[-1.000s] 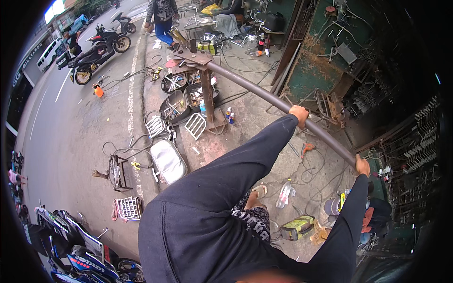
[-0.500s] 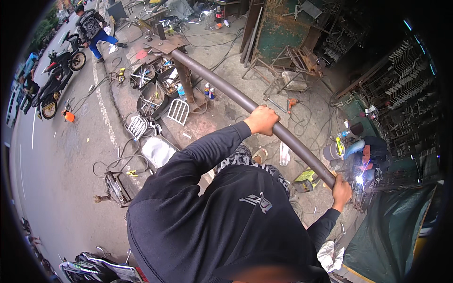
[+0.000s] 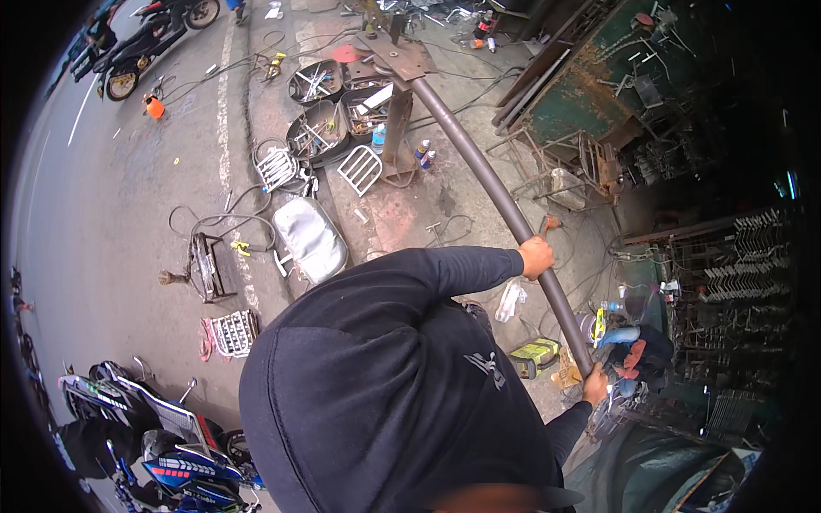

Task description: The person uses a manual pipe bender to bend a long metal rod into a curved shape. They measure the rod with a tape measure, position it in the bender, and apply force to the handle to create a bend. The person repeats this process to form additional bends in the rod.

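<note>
A long brown-grey metal pipe (image 3: 483,164) slants from the upper middle down to the right in front of me. My left hand (image 3: 536,258) is wrapped round it past its middle, knuckles up. My right hand (image 3: 594,386) grips its near end at the lower right. The far end meets a rusty steel plate (image 3: 409,60) on top of an upright metal post (image 3: 398,128); how the pipe is held there is too small to tell. My black sleeves and torso hide part of the ground.
Round black trays (image 3: 318,128) of tools and metal pieces sit beside the post. Nearby are white metal racks (image 3: 360,170), a silver seat-shaped panel (image 3: 310,241), cables and a yellow-green machine (image 3: 535,357). A crouching person (image 3: 637,359) is close beyond my right hand. Motorcycles (image 3: 192,462) stand lower left.
The pipe now slants more steeply, its near end swung left and down. Both hands moved with it, still gripping. The bright welding spark by the crouching person is gone. My view has shifted.
</note>
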A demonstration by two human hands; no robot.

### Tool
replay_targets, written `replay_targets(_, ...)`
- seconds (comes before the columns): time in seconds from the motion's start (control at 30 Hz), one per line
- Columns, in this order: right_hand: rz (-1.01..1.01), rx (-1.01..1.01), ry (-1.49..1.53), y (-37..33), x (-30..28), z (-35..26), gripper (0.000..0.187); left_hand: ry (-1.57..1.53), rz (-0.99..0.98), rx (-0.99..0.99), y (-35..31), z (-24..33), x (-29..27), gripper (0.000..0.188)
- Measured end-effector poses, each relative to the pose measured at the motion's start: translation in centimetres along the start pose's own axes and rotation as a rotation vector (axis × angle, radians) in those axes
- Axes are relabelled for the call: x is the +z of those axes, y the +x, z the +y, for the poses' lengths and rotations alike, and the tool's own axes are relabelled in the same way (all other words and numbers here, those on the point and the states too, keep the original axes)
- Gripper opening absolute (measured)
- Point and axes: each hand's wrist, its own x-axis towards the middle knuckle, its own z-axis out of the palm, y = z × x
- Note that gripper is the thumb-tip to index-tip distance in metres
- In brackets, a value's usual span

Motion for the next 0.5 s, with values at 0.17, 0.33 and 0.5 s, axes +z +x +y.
replay_targets(0.17, -0.082, -0.238, -0.169, 1.7, 0.0, 0.8, 0.075, 0.052, -0.053, -0.104, 0.3, 1.2, -0.9, 0.027)
replay_targets(0.33, -0.122, -0.05, -0.079, 1.8, -0.1, 0.9, 0.073, 0.087, -0.104, -0.11, 0.3, 1.2, -2.1, 0.029)
replay_targets(0.5, -0.085, -0.001, -0.002, 1.7, 0.5, 1.5, 0.08, 0.024, -0.165, -0.101, 0.1, 0.9, -2.6, 0.037)
